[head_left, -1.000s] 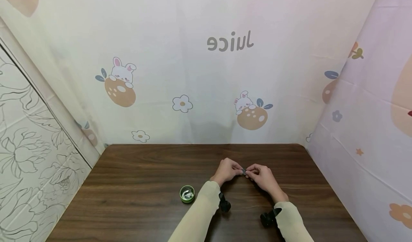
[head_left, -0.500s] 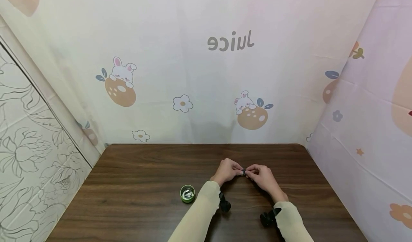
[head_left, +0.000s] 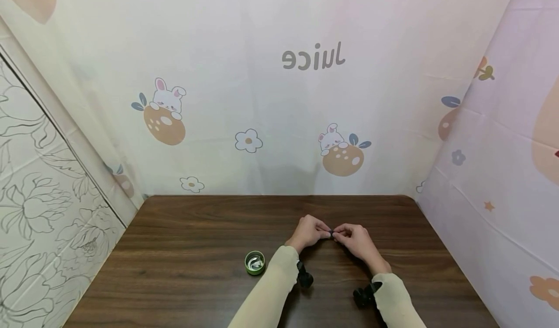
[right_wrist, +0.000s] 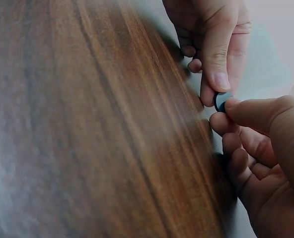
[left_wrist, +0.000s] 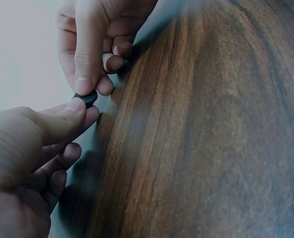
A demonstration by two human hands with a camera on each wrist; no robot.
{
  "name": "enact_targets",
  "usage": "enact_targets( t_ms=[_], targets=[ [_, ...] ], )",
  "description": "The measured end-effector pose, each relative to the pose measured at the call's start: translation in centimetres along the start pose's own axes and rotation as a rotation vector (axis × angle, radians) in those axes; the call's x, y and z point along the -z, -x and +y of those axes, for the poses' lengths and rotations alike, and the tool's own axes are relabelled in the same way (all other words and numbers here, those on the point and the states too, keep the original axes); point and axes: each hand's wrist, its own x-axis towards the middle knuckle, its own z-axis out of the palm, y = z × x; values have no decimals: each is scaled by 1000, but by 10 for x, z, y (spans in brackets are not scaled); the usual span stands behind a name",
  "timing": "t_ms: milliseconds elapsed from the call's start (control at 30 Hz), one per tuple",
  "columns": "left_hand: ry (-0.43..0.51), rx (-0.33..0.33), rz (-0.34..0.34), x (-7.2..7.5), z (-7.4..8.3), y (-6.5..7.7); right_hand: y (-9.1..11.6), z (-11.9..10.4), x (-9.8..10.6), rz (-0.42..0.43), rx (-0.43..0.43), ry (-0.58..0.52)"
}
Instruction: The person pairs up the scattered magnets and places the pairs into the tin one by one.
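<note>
Between the fingertips of both hands is a small, thin, dark round disc [left_wrist: 90,99]; its exact kind cannot be told. My left hand [head_left: 306,232] pinches one edge of it between thumb and forefinger. From the opposite side my right hand [head_left: 357,241] pinches it the same way. In the right wrist view the disc [right_wrist: 220,101] stands tilted and shows a bluish face, partly covered by the right thumb. The remaining fingers of both hands are loosely curled, close above the wooden table [head_left: 196,231].
A small round green tin [head_left: 254,271] stands left of the left forearm, with shiny silvery and whitish pieces inside. Black wrist cameras sit on both arms. A printed curtain [head_left: 209,100] hangs behind the table, with more fabric at both sides.
Both hands stay in almost the same place. In the head view the disc looked greyer a second ago and appears darker now, as if turned slightly.
</note>
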Motion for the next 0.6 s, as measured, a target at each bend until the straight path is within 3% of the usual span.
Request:
enact_targets(
  t_ms=[600],
  targets=[
    [-19, -10, 14, 3, 0, -2, 1, 1, 3, -41, -4, -7]
  ],
)
